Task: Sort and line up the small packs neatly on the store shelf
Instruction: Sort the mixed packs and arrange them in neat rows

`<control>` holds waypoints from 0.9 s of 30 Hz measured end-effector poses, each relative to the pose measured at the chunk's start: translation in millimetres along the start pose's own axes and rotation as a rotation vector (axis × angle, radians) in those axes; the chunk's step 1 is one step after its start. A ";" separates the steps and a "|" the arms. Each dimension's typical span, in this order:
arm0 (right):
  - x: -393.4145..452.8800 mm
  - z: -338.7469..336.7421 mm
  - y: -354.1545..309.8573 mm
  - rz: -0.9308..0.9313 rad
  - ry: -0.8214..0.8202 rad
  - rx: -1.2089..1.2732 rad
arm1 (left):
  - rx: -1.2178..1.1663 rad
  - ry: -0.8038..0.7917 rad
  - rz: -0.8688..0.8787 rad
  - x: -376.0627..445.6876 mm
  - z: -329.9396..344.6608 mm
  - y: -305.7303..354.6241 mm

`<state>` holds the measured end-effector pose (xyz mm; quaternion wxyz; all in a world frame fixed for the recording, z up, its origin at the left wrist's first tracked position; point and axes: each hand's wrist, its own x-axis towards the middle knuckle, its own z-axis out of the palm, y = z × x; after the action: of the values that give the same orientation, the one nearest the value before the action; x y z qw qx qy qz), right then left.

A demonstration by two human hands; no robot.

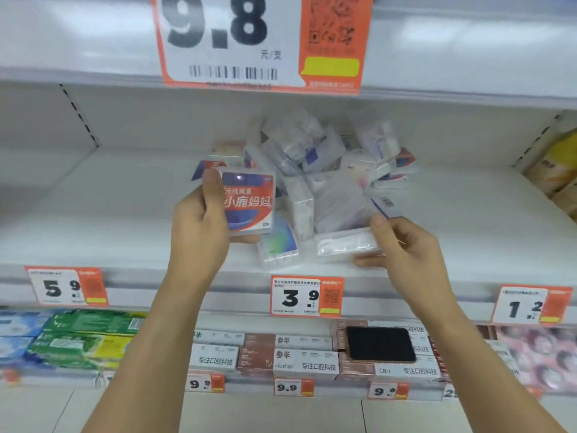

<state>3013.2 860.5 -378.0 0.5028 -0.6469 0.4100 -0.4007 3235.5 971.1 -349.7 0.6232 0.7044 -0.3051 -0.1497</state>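
**Clear-plastic packs mostly still heaped; sorting barely begun**

Clear plastic is most of what I see on the middle shelf (103,214): a loose heap of small packs (315,170) sits toward the back and centre, tilted every way, some on edge, some lying on others. I see no tidy row anywhere on this shelf, so I judge the job to be at its start, with nearly all of it left.

My left hand (199,226) grips a red-and-blue labelled pack (249,203), thumb along its left edge and fingers curled behind, holding it upright, label toward me, raised in front of the heap's left side. My right hand (402,245) pinches a clear flat pack (346,245) at its right end, thumb on top and fingers under; it lies roughly level at the front of the heap, and I cannot tell whether it rests on the shelf or is just lifted. Between the two held packs a green-tinted pack (278,245) lies near the shelf's front edge, touching its neighbours.

What is left, as I read it: separate the red-labelled kind from the clear kinds, then stand each kind in a straight line facing out. Bare shelf to the left and right of the heap offers room for that. A 3.9 price tag (307,296) hangs on the shelf's front rail just below the heap. On the shelf below, boxed goods are already in rows, with a black flat object (379,343) lying on top of them.
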 end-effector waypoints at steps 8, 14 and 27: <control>-11.3 2.1 0.4 -0.210 0.042 -0.654 | -0.146 -0.234 -0.163 11.4 -9.1 -2.6; -10.7 9.0 -30.1 -0.424 0.174 -0.601 | -0.195 -0.282 -0.143 5.9 -13.2 3.7; -24.7 20.7 -39.1 -0.271 -0.052 -0.138 | 0.322 -0.342 0.335 -15.8 -10.8 4.8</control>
<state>3028.9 896.4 -345.9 0.4090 -0.7395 0.3325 -0.4188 3228.6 989.2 -345.8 0.4587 0.6987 -0.5377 -0.1111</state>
